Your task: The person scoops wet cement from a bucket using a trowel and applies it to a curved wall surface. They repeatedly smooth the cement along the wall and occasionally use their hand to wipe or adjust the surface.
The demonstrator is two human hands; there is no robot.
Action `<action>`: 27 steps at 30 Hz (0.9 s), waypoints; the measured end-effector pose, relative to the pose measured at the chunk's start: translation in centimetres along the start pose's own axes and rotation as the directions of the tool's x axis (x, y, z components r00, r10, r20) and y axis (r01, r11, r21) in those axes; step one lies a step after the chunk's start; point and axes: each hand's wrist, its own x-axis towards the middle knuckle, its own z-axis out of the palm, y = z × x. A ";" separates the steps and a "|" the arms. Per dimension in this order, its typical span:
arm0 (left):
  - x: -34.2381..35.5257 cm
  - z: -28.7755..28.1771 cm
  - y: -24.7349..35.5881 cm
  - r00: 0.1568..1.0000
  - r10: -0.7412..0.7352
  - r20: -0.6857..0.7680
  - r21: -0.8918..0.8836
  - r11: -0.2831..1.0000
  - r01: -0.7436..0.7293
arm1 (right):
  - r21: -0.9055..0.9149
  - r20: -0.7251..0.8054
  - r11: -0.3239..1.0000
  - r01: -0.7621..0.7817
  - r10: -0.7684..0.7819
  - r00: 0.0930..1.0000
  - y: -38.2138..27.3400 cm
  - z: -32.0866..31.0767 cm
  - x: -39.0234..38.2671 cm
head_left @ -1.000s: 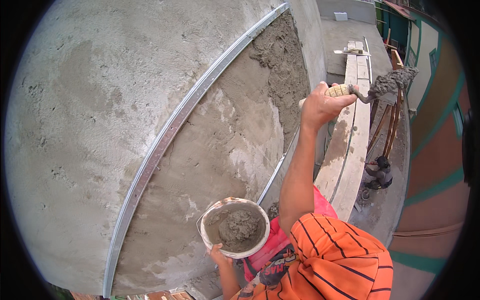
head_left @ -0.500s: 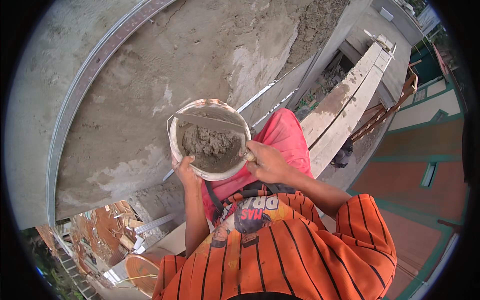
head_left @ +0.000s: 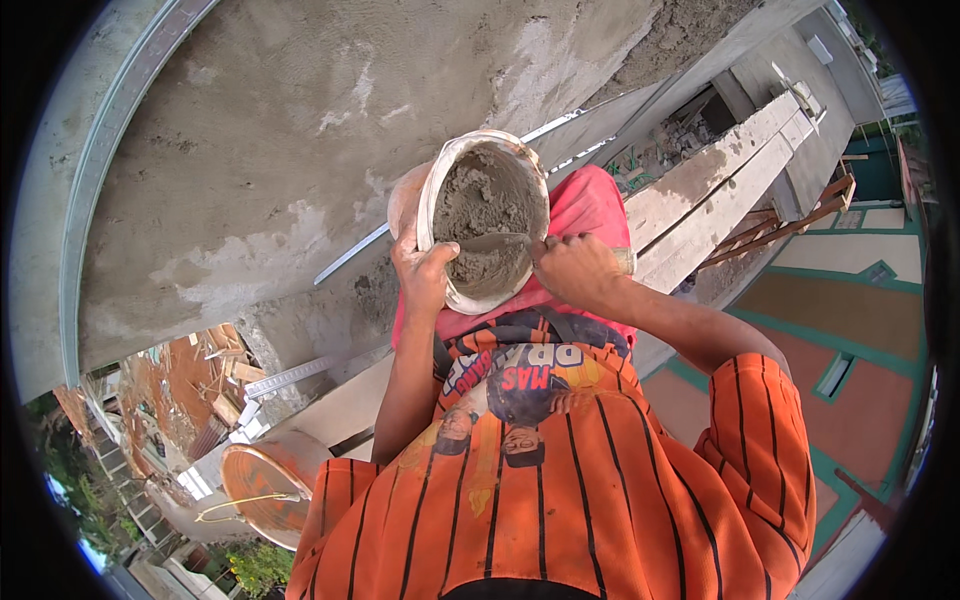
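Note:
A pale, mortar-smeared bucket [head_left: 427, 205] is tilted in front of my lap, its mouth facing me. Wet grey mortar [head_left: 482, 195] lies inside. My left hand [head_left: 422, 268] is closed on the bucket's rim at the near left, thumb over the edge. My right hand [head_left: 578, 268] wraps round a trowel at the right rim; the butt of the trowel's handle [head_left: 625, 261] sticks out behind the fist. The trowel's blade [head_left: 502, 243] reaches across the inside of the bucket, partly in the mortar. My fingers hide most of the handle.
A grey plastered wall [head_left: 250, 170] fills the far left, with a long metal straightedge [head_left: 75, 250] against it. Mortar-stained wooden planks [head_left: 715, 180] run off to the right beside a gap with rubble. An orange-stained tub [head_left: 270, 490] stands at the lower left.
The bucket has tipped toward me. My right hand has turned the trowel, and its blade has come down from the far side of the bucket into the mortar. The view has shifted.

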 end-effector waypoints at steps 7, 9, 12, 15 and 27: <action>-0.8 0.4 -0.3 0.986 0.156 0.054 0.269 0.949 -0.165 | 0.512 0.415 0.812 -0.281 0.053 0.908 0.1 0.1 0.6; -0.9 0.8 -0.4 0.982 0.169 0.079 0.271 0.945 -0.185 | 0.822 0.490 0.361 -0.441 -0.052 0.870 -2.2 1.4 0.9; -1.1 0.6 0.3 0.992 0.110 0.057 0.172 0.978 -0.119 | 0.858 0.509 0.107 -0.503 -0.041 0.860 -3.6 2.8 0.9; -1.2 0.1 1.0 0.999 -0.033 -0.043 -0.120 0.992 0.028 | 0.865 0.491 0.091 -0.494 0.057 0.869 -3.1 3.3 0.7; 1.1 -0.9 1.8 0.988 -0.080 -0.135 -0.258 0.965 0.043 | 0.915 0.396 0.003 -0.403 0.187 0.899 -2.1 4.4 0.6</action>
